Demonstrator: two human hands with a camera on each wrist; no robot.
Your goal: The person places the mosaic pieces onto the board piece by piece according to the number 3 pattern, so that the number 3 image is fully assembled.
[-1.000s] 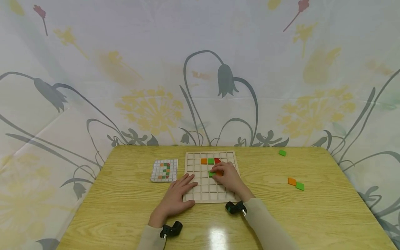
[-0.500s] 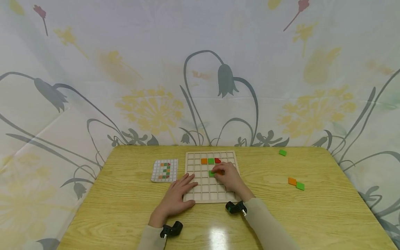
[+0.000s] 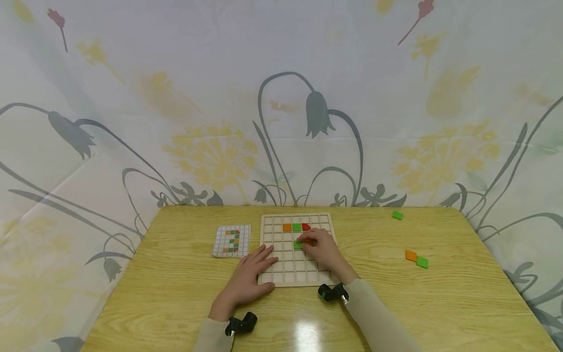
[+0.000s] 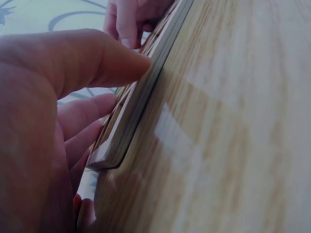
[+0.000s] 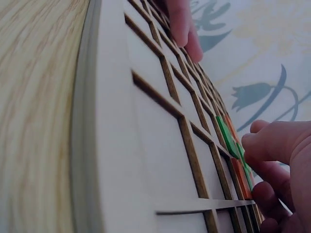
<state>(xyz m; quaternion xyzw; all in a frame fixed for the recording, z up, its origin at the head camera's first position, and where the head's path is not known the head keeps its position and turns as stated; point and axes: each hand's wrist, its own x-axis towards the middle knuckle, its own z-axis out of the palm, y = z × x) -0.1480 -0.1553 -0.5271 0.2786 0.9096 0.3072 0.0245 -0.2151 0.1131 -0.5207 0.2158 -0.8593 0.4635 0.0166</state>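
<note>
A pale wooden grid board (image 3: pixel 283 279) lies on the table. My left hand (image 3: pixel 248 278) rests on its left side, fingers spread and thumb along the near edge. My right hand (image 3: pixel 324 252) pinches a green tile (image 3: pixel 297 245) at a middle cell, fingertips right at it. An orange tile (image 5: pixel 240 177) sits beside that green one, mostly covered by the hand in the head view. Farther up the board lie an orange tile (image 3: pixel 287 228), another green tile (image 3: pixel 296 227) and a red tile with a rounded corner (image 3: pixel 306 227), in one row.
Left of the board lies a printed pattern card (image 3: pixel 220 239) with coloured squares on a grid. To the right are a loose orange tile (image 3: pixel 411 255) touching a loose green tile (image 3: pixel 422 262), and another loose green tile (image 3: pixel 398 215) near the back edge. A patterned curtain (image 3: pixel 281 122) hangs behind the table.
The right fingertips shift slightly at the green tile. The left hand and the loose tiles stay where they were.
</note>
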